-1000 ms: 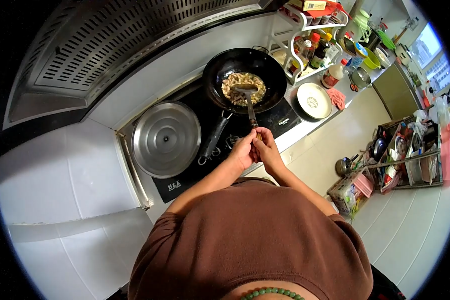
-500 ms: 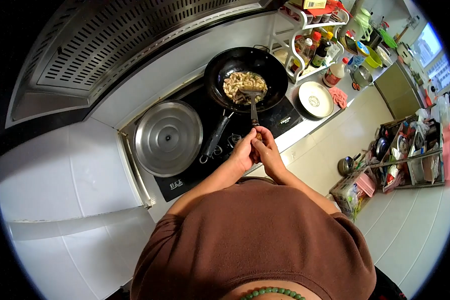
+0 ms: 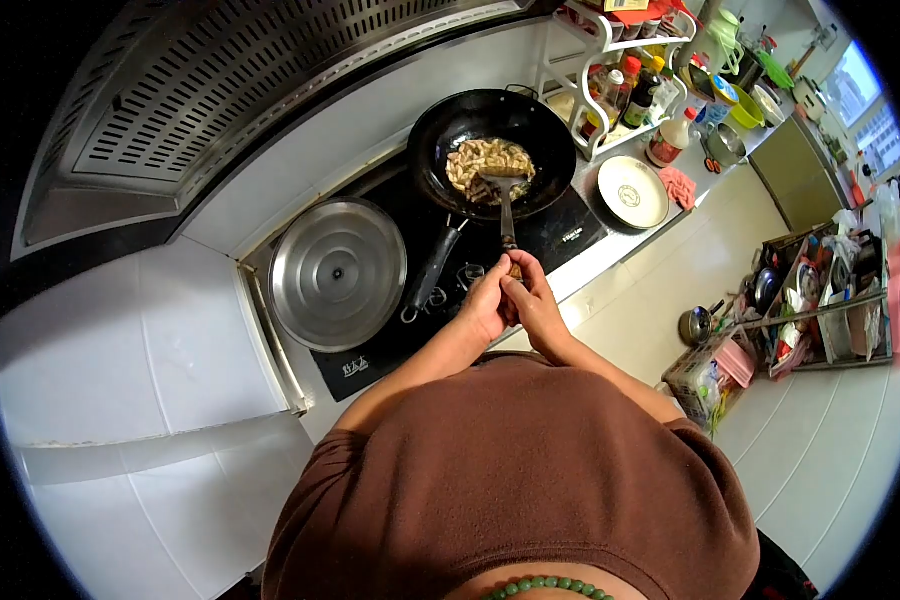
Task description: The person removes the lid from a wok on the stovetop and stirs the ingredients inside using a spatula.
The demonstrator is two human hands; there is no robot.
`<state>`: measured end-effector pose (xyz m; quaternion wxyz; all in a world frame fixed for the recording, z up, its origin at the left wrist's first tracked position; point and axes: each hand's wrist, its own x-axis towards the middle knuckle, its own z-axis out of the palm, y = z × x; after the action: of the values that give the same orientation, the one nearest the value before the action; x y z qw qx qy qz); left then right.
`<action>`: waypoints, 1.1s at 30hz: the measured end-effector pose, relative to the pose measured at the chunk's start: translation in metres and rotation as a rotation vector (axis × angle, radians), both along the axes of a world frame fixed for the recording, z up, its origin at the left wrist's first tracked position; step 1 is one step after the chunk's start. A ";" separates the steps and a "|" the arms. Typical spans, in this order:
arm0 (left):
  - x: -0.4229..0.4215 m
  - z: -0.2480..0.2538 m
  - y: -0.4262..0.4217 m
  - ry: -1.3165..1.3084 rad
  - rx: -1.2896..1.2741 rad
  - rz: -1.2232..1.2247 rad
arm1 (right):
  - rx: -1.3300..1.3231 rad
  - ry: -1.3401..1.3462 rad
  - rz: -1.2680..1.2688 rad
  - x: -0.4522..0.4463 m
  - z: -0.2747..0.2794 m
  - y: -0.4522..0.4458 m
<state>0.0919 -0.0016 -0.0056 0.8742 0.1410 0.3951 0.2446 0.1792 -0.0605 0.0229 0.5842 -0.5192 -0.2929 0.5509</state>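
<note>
Both my hands are closed around the handle of a metal spatula (image 3: 507, 211). My left hand (image 3: 487, 303) wraps the grip from the left, and my right hand (image 3: 536, 302) meets it from the right. The spatula's blade lies among pale strips of food, perhaps meat (image 3: 485, 160), inside a black wok (image 3: 440, 185). The wok sits on a black cooktop (image 3: 370, 372), and its long handle (image 3: 435, 265) points toward me, left of my hands. Neither hand touches that handle. My fingers cover most of the spatula's grip.
A large metal lid (image 3: 338, 272) lies left of the wok. To the right are a white plate (image 3: 633, 192), a pink cloth (image 3: 679, 187), a red-capped bottle (image 3: 671, 138) and a white rack (image 3: 592, 150) with several bottles. A range hood (image 3: 230, 100) hangs above.
The spatula's blade has shifted slightly within the food and now carries or pushes some pieces. Both hands keep their hold at nearly the same spot.
</note>
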 end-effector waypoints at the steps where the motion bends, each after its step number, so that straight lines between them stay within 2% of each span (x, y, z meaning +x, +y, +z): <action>1: 0.000 -0.002 0.001 -0.001 -0.001 -0.003 | -0.005 0.001 0.006 0.000 0.000 0.000; 14: -0.001 -0.007 0.001 -0.008 0.002 -0.010 | -0.011 -0.048 0.008 0.000 0.000 0.000; 22: 0.004 0.019 -0.004 0.036 -0.005 0.057 | -0.003 -0.061 0.014 0.001 -0.004 0.001; 28: -0.006 -0.005 0.002 -0.035 0.042 -0.076 | 0.004 -0.068 0.016 0.001 -0.004 0.000; 33: -0.002 -0.006 0.001 -0.024 0.045 -0.034 | 0.024 -0.123 0.021 0.003 -0.005 0.001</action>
<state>0.0896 -0.0009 -0.0120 0.8794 0.1643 0.3767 0.2403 0.1822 -0.0593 0.0177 0.5654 -0.5419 -0.3404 0.5204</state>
